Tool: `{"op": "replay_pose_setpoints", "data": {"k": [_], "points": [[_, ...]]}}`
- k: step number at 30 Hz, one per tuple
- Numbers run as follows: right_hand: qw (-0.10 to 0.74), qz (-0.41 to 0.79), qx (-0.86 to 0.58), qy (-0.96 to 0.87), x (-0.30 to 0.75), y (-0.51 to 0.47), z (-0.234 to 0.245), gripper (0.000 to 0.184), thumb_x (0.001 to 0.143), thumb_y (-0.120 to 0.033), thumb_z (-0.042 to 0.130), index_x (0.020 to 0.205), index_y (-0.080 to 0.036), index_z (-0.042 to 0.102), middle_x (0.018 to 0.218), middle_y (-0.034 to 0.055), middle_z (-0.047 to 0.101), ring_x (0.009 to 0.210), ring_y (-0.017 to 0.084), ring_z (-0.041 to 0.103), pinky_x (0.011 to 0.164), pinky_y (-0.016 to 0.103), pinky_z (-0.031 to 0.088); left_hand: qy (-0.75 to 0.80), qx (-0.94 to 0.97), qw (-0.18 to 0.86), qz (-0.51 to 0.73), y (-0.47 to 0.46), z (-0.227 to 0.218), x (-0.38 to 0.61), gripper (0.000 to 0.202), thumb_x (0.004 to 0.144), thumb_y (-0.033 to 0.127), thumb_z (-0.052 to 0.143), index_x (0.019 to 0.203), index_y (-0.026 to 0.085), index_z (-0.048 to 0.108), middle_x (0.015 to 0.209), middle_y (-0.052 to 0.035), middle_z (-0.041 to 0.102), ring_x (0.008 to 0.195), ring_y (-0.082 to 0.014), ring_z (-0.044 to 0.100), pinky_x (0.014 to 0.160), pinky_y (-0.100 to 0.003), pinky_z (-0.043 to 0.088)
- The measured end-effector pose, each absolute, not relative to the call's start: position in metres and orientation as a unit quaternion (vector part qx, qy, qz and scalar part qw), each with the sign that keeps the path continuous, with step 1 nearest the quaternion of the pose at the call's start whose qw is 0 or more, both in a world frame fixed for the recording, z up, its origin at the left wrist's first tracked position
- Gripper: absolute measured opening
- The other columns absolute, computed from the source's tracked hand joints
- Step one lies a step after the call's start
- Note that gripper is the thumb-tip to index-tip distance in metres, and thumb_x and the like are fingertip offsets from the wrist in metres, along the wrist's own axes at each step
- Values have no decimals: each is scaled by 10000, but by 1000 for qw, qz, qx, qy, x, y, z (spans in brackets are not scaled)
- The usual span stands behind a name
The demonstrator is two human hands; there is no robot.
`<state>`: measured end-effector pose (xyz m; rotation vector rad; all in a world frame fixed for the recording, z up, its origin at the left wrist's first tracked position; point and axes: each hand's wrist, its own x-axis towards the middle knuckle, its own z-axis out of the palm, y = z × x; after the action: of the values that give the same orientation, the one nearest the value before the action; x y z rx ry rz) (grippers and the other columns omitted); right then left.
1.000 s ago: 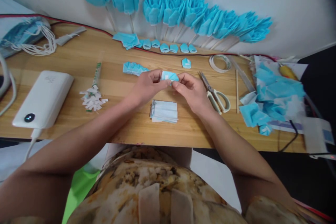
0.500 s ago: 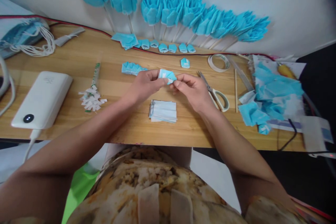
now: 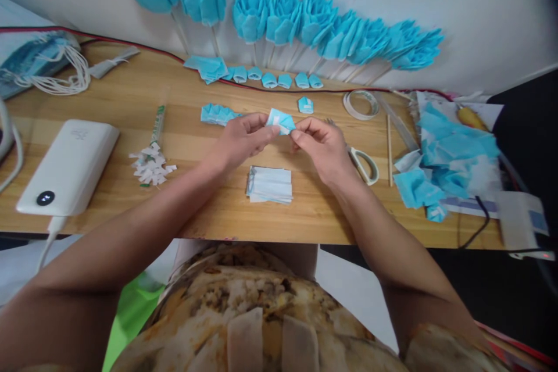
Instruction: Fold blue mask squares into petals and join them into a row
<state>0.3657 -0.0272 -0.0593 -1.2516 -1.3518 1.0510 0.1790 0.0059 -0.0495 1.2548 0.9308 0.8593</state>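
Note:
Both hands meet over the middle of the wooden table [image 3: 131, 99]. My left hand [image 3: 242, 140] and my right hand [image 3: 325, 148] pinch a small folded blue paper piece [image 3: 280, 121] between fingertips, a white patch showing on it. Just below the hands lies a stack of pale blue paper squares [image 3: 270, 184]. A row of folded blue pieces [image 3: 217, 113] lies just left of the hands, and a single small one [image 3: 306, 105] sits above them.
Blue paper flowers on sticks [image 3: 300, 17] lean on the wall, small folded pieces [image 3: 279, 78] beneath. Scissors [image 3: 364, 163], a tape roll [image 3: 360, 104] and a blue paper heap [image 3: 453, 157] lie right. A white power bank [image 3: 67, 165] and white scraps [image 3: 150, 164] lie left.
The blue piece has turned and shifted slightly between my fingertips; both hands stay close together in the same place.

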Motion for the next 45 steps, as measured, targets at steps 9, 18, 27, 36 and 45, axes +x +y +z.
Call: {"op": "replay_pose_setpoints", "data": {"k": [9,18,27,36,45], "points": [[517,399,-534,-536,364,-27,-63,131,823,-322,710,739,-231,666,649,-47,602,613,105,522,609,272,431,444,577,480,490,5,-53,177,256,865,429,726,772,216,620,596,37,501,541,-100,395,518,-275,279],[501,390,-538,-554,357,-30,-61,136,828,-333,712,754,-227,671,684,-42,606,621,103,525,602,267,410,420,699,369,445,-9,-57,182,57,854,239,687,867,217,738,548,70,423,527,-106,385,561,-283,297],[492,339,-541,-592,355,-33,-58,87,826,-272,699,754,-224,696,667,-42,620,603,100,504,580,262,399,436,703,354,436,-8,-56,182,49,835,239,706,789,223,711,537,67,431,530,-108,393,573,-288,307],[493,277,-539,-625,349,-36,-57,104,834,-237,670,731,-224,677,668,-35,646,600,103,529,570,258,420,458,700,347,426,-6,-59,183,42,827,244,717,803,212,702,537,71,451,524,-104,398,559,-287,289],[488,258,-533,-641,350,-35,-60,90,835,-226,653,746,-215,668,656,-40,626,586,95,527,553,243,409,438,712,330,438,-6,-62,185,46,814,150,666,801,185,692,543,79,444,524,-82,399,546,-251,304]]}}
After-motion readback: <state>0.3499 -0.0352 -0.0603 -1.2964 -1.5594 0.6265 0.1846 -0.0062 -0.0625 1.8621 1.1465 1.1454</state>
